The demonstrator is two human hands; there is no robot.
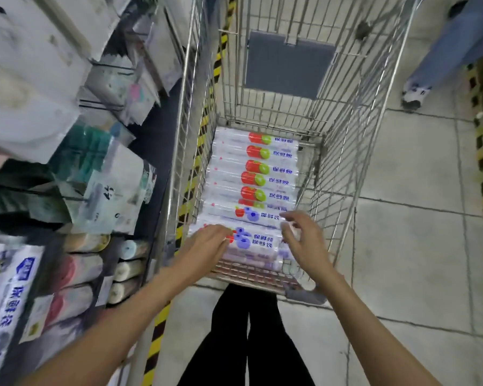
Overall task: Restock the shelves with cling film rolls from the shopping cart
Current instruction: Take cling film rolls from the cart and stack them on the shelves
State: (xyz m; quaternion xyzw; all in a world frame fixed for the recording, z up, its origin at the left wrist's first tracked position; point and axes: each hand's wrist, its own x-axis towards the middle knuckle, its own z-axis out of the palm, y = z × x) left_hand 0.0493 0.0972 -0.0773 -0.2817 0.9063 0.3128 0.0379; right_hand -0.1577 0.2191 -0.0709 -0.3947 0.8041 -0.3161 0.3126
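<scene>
Several white cling film rolls (251, 176) with red and blue fruit prints lie side by side across the floor of the wire shopping cart (346, 151). Both my hands are down in the cart's near end. My left hand (207, 246) rests with straight fingers on the left end of the nearest blue-printed roll (254, 240). My right hand (301, 240) hovers over that roll's right end, its fingers loosely curled and holding nothing that I can see.
Shelves (76, 162) on the left hold bagged goods and stacked rolls (126, 263). Yellow-black tape (156, 338) runs along the shelf base. Another person's leg and shoe (418, 87) stand on the tiled floor at the far right. My legs are below the cart.
</scene>
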